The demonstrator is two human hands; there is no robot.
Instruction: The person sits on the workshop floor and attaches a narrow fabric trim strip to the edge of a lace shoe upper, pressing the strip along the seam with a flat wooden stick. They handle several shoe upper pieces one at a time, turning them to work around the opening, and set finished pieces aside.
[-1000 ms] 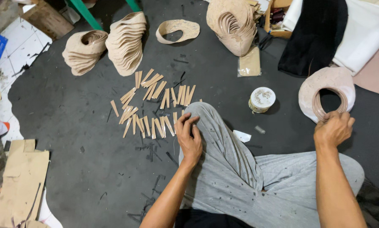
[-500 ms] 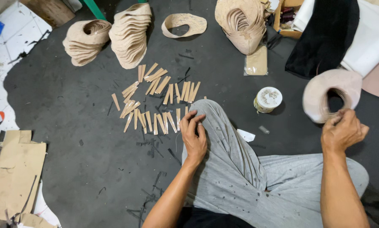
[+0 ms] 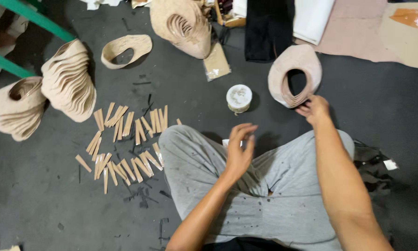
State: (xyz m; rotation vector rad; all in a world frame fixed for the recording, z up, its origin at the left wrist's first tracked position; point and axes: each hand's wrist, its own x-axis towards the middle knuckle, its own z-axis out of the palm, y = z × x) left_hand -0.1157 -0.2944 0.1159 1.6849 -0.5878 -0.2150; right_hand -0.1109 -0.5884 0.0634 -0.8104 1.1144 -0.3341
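The right hand (image 3: 315, 109) pinches the lower rim of a stack of tan curved pieces (image 3: 296, 74) standing on the dark floor (image 3: 46, 204), just beyond the person's knee. The left hand (image 3: 239, 151) hovers over the grey trousers (image 3: 264, 195), fingers spread, holding nothing. With only 1 fingertip grip on the edge, the nested stack could fan apart or topple towards the small round tin (image 3: 239, 97) nearby.

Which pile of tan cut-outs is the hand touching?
The stack by the black cloth; the right hand touches its lower edge. The others lie far left.
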